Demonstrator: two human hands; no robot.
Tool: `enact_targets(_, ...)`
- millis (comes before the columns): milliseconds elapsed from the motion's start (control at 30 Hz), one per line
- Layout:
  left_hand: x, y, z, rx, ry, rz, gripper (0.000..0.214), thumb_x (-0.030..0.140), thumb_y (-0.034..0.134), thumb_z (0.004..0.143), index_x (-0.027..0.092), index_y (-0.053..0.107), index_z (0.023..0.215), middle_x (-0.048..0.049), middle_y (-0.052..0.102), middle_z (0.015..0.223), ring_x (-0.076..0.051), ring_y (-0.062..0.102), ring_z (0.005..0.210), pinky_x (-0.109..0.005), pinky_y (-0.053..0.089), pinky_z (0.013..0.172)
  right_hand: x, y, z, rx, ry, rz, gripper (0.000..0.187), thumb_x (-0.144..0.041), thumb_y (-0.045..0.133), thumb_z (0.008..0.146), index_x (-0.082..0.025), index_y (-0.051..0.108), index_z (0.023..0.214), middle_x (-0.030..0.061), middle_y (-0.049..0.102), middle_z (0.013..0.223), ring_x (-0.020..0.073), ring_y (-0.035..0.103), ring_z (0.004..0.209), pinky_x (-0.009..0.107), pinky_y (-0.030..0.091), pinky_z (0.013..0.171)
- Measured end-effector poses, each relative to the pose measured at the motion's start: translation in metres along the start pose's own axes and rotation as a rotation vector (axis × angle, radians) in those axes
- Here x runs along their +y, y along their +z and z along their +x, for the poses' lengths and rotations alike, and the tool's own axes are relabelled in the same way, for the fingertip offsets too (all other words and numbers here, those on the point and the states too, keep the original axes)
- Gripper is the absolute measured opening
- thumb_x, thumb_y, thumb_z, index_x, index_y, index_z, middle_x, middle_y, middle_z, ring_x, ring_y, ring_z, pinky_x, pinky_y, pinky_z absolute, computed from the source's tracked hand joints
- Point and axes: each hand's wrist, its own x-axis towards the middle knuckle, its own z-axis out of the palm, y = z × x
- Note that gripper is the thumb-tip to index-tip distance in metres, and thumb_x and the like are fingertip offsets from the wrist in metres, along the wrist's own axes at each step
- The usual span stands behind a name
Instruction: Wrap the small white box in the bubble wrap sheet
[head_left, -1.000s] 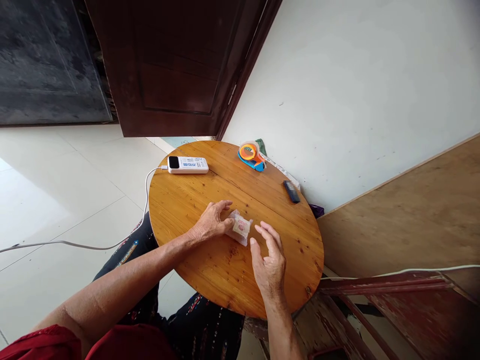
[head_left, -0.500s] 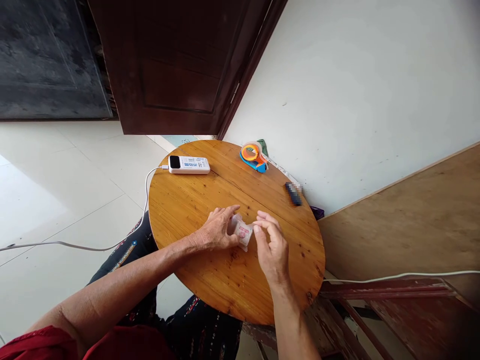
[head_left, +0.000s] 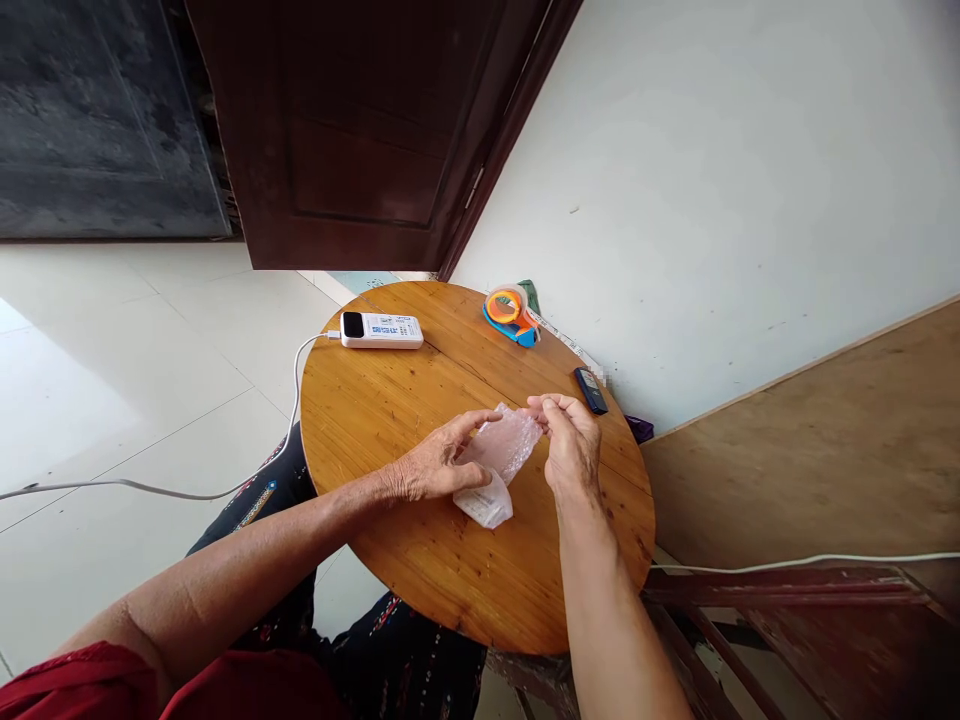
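A sheet of clear bubble wrap (head_left: 504, 445) is partly unrolled over the middle of a round wooden table (head_left: 420, 560). Its wrapped end (head_left: 487, 505) still lies on the wood near me. My left hand (head_left: 439, 462) presses down on the wrapped bundle with its fingers curled over it. My right hand (head_left: 571, 440) pinches the free edge of the bubble wrap between thumb and fingers and holds it lifted off the table to the right.
A white power bank (head_left: 381, 330) with a white cable (head_left: 150, 488) lies at the table's far left edge. An orange and blue tape dispenser (head_left: 510, 312) and a small dark phone (head_left: 591, 389) lie by the white wall. A dark door stands behind; a wooden board leans at right.
My right hand moved onto the small wrapped packet, took its free edge and pulled it up and to the right, unrolling the bubble wrap. My left hand stayed on the bundle.
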Motion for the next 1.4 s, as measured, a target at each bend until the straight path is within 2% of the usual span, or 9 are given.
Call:
enact_targets(100, 0.001, 0.000, 0.001, 0.014, -0.062, 0.072, 0.053, 0.033, 0.066, 0.074, 0.020, 0.062, 0.125, -0.0062, 0.063, 0.111, -0.018, 0.056, 0.087, -0.030, 0.048, 0.076, 0.008, 0.003, 0.017, 0.014, -0.008, -0.018, 0.027, -0.044, 0.066, 0.070, -0.018, 0.060, 0.073, 0.0016, 0.066, 0.070, 0.0135, 0.057, 0.062, 0.029, 0.045, 0.063)
enact_targets(300, -0.006, -0.001, 0.007, 0.058, -0.206, 0.016, 0.065, 0.027, 0.061, 0.071, 0.016, 0.057, 0.135, -0.0033, 0.062, 0.090, -0.018, 0.056, 0.083, -0.028, 0.045, 0.071, 0.009, -0.016, 0.006, 0.185, -0.035, -0.177, 0.032, -0.044, 0.064, 0.074, -0.018, 0.063, 0.091, -0.0017, 0.062, 0.072, 0.0129, 0.056, 0.061, 0.027, 0.042, 0.059)
enact_targets(467, -0.006, 0.000, 0.008, 0.039, -0.237, -0.071, 0.076, 0.021, 0.058, 0.063, 0.017, 0.052, 0.139, -0.0002, 0.059, 0.079, -0.014, 0.052, 0.068, -0.024, 0.041, 0.060, -0.005, -0.020, -0.038, -0.135, -0.057, -0.417, 0.039, -0.057, 0.065, 0.077, -0.019, 0.065, 0.087, -0.0001, 0.063, 0.068, 0.0147, 0.056, 0.058, 0.027, 0.043, 0.056)
enact_targets(600, -0.003, 0.000, 0.006, 0.030, -0.220, -0.224, 0.074, 0.016, 0.054, 0.059, 0.015, 0.057, 0.133, -0.0023, 0.064, 0.085, -0.014, 0.054, 0.070, -0.025, 0.043, 0.063, 0.004, -0.009, -0.049, -0.191, -0.039, -0.530, 0.041, -0.052, 0.074, 0.068, -0.020, 0.067, 0.092, 0.0016, 0.068, 0.074, 0.0177, 0.060, 0.063, 0.030, 0.045, 0.060)
enact_targets(733, -0.001, -0.002, 0.007, 0.133, -0.204, -0.291, 0.065, 0.017, 0.053, 0.060, 0.013, 0.063, 0.124, -0.0042, 0.067, 0.088, -0.016, 0.058, 0.075, -0.027, 0.048, 0.070, 0.025, -0.011, -0.040, -0.099, 0.052, -0.255, 0.029, -0.048, 0.065, 0.074, -0.019, 0.064, 0.072, -0.0022, 0.060, 0.061, 0.0143, 0.052, 0.056, 0.027, 0.038, 0.055)
enact_targets(867, -0.007, -0.004, 0.011, 0.273, -0.253, -0.232, 0.063, 0.018, 0.053, 0.067, 0.010, 0.059, 0.128, -0.0078, 0.069, 0.098, -0.019, 0.062, 0.082, -0.031, 0.052, 0.077, 0.035, -0.018, -0.036, 0.040, 0.247, 0.204, 0.030, -0.044, 0.072, 0.060, -0.021, 0.054, 0.061, -0.0046, 0.055, 0.056, 0.0121, 0.049, 0.053, 0.026, 0.040, 0.054)
enact_targets(1100, -0.007, 0.001, 0.005, 0.361, -0.075, 0.378, 0.065, 0.046, 0.067, 0.072, 0.013, 0.060, 0.128, -0.0159, 0.052, 0.134, -0.032, 0.051, 0.122, -0.044, 0.044, 0.104, 0.031, -0.014, -0.041, 0.052, 0.288, 0.302, 0.031, -0.041, 0.075, 0.061, -0.020, 0.052, 0.062, -0.0045, 0.056, 0.060, 0.0116, 0.050, 0.056, 0.025, 0.040, 0.055)
enact_targets(1233, -0.004, -0.004, 0.003, 0.404, -0.116, 0.569, 0.050, 0.034, 0.067, 0.068, 0.017, 0.067, 0.115, -0.0071, 0.067, 0.098, -0.027, 0.060, 0.098, -0.042, 0.047, 0.094, 0.030, -0.014, -0.044, 0.065, 0.176, 0.180, 0.030, -0.044, 0.074, 0.065, -0.019, 0.057, 0.065, -0.0058, 0.053, 0.061, 0.0100, 0.046, 0.058, 0.024, 0.036, 0.057)
enact_targets(1400, -0.014, -0.017, 0.010, 0.566, -0.207, 0.189, 0.017, 0.026, 0.052, 0.067, 0.015, 0.064, 0.072, 0.0006, 0.058, 0.060, -0.013, 0.053, 0.057, -0.024, 0.042, 0.056, 0.033, -0.018, -0.041, 0.169, 0.126, 0.119, 0.035, -0.043, 0.074, 0.063, -0.018, 0.063, 0.085, -0.0060, 0.056, 0.065, 0.0100, 0.046, 0.058, 0.024, 0.036, 0.057)
